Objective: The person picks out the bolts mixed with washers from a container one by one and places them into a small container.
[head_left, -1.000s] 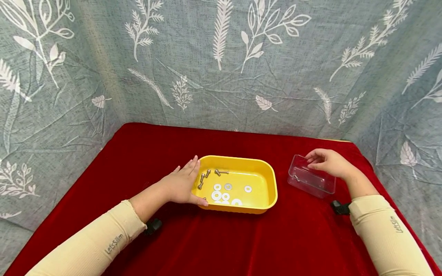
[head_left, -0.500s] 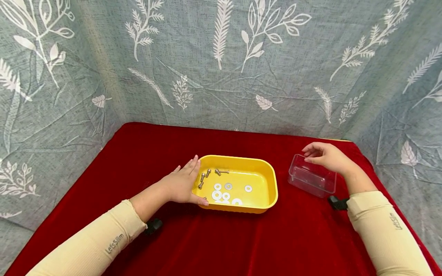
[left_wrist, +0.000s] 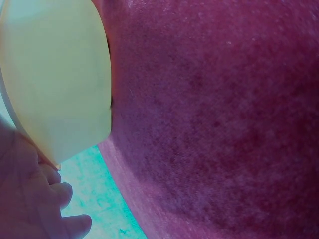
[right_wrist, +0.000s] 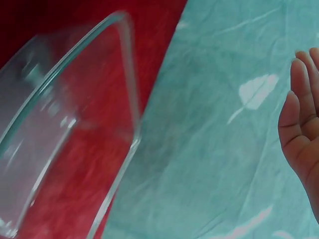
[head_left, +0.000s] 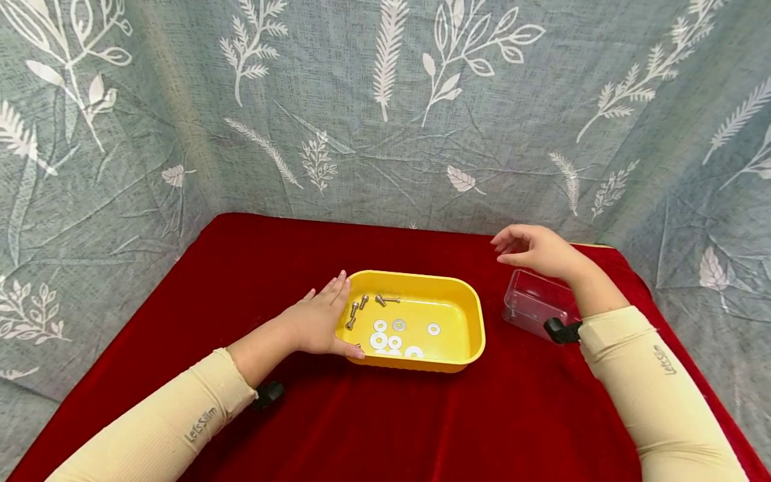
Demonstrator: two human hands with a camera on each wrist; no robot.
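My left hand (head_left: pixel 316 325) rests against the left end of a yellow tray (head_left: pixel 477 321), fingers straight and spread along its side and the thumb at the front rim. Several socket-head bolts (head_left: pixel 354 308) lie at the left and back of the tray. Several flat washers (head_left: pixel 378 341) lie mostly toward its front. Over to the right, my right hand (head_left: pixel 536 251) hovers above and behind a clear plastic box (head_left: pixel 530 320), its fingers loosely bent and nothing visible in them. The right wrist view shows this hand (right_wrist: pixel 306 134) apart from the box rim (right_wrist: pixel 134 89).
A red cloth (head_left: pixel 361 422) covers the table. Behind it hangs a grey-blue curtain (head_left: pixel 361 181) with white leaf prints. A black wrist strap (head_left: pixel 561 331) on the right arm partly hides the clear box.
My right hand has risen out of the clear box and moved left and away from me. The left hand, the tray and the things in it have stayed put.
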